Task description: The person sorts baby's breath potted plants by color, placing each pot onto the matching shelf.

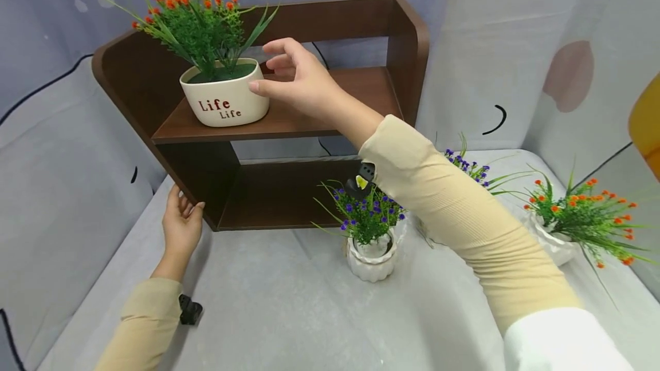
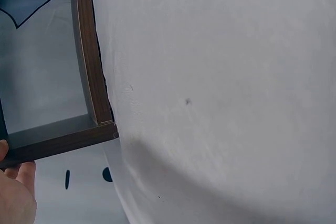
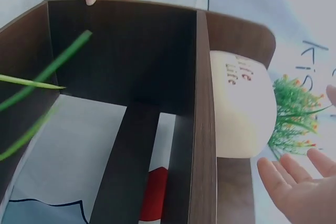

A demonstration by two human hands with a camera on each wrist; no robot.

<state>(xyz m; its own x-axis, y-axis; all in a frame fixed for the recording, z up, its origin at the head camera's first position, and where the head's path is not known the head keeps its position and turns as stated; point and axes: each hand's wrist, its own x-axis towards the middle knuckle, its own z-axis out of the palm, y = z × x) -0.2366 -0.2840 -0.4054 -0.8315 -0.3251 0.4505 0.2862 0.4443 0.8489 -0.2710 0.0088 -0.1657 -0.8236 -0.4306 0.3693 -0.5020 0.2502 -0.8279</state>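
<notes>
The cream pot [image 1: 225, 96] marked "Life", bearing orange flowers, stood on the upper board of the brown shelf [image 1: 330, 105], toward its left end. The right hand [image 1: 299, 76] was just right of the pot, its grip apart: the thumb tip met the pot's right rim while the straight fingers hovered above, enclosing nothing. The left hand [image 1: 181, 223], fingers relaxed, rested against the shelf's lower left corner. A white pot of purple flowers [image 1: 371, 233] stood on the desk [image 1: 289, 314], nearer.

Sleeve [image 1: 464, 216] hides purple-flower pot [image 1: 466, 173] behind it; yellow object [image 1: 647, 125] cut by right edge; left hand [image 2: 16, 198] mostly out of wrist view.
</notes>
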